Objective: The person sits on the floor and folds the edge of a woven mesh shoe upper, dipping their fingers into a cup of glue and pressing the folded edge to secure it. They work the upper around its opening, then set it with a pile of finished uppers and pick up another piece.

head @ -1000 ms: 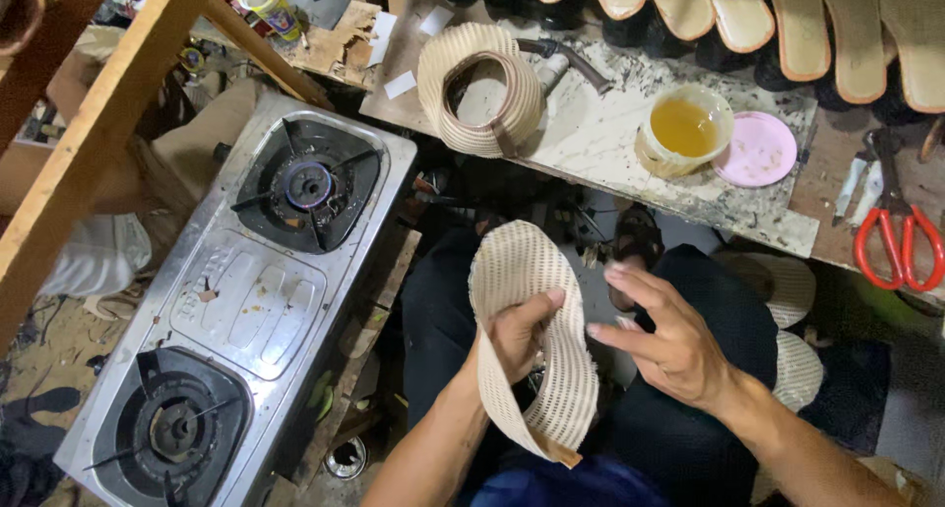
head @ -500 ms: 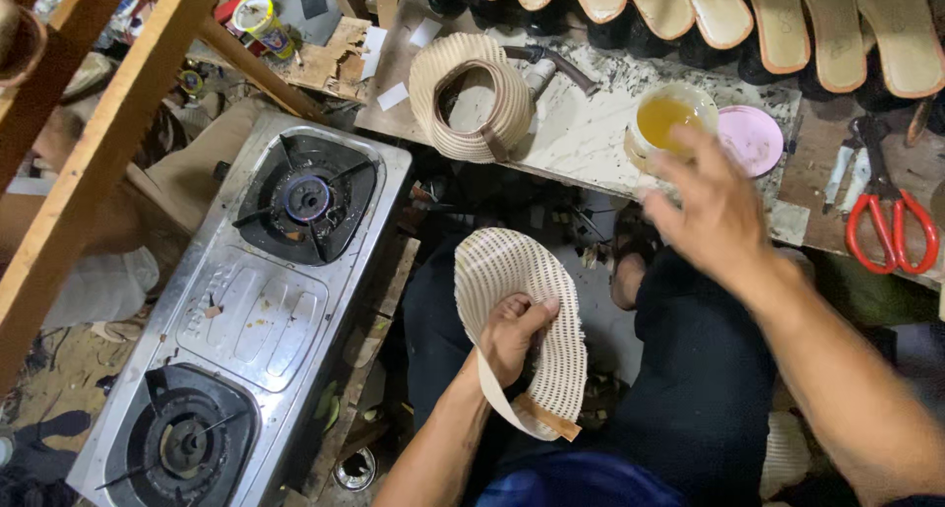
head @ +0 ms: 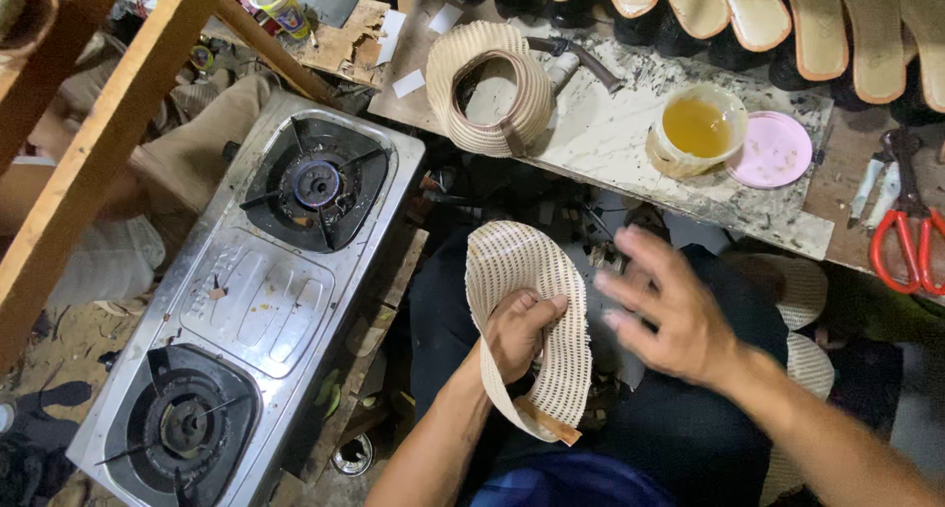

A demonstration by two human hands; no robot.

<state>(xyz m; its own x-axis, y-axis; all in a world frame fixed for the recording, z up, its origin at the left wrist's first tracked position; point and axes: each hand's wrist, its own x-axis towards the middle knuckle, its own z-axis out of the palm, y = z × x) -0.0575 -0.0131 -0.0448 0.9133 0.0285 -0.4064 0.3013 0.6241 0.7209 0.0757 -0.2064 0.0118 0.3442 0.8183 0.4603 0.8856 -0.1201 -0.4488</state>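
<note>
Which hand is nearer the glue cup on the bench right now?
Right. The right hand hovers open below the glue cup, apart from it. The left hand is farther off, lower left, gripping the woven strip.

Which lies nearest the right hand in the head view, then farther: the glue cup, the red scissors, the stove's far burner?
From the right hand:
1. Glue cup, straight ahead on the bench.
2. Red scissors, off to its right.
3. Far burner, well left on the stove.

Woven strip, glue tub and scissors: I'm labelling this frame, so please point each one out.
woven strip (head: 566, 369), head view, on its ribbed face below the thumb.
glue tub (head: 697, 128), head view, on the yellow liquid inside.
scissors (head: 901, 251), head view, on the red handle loop.
</note>
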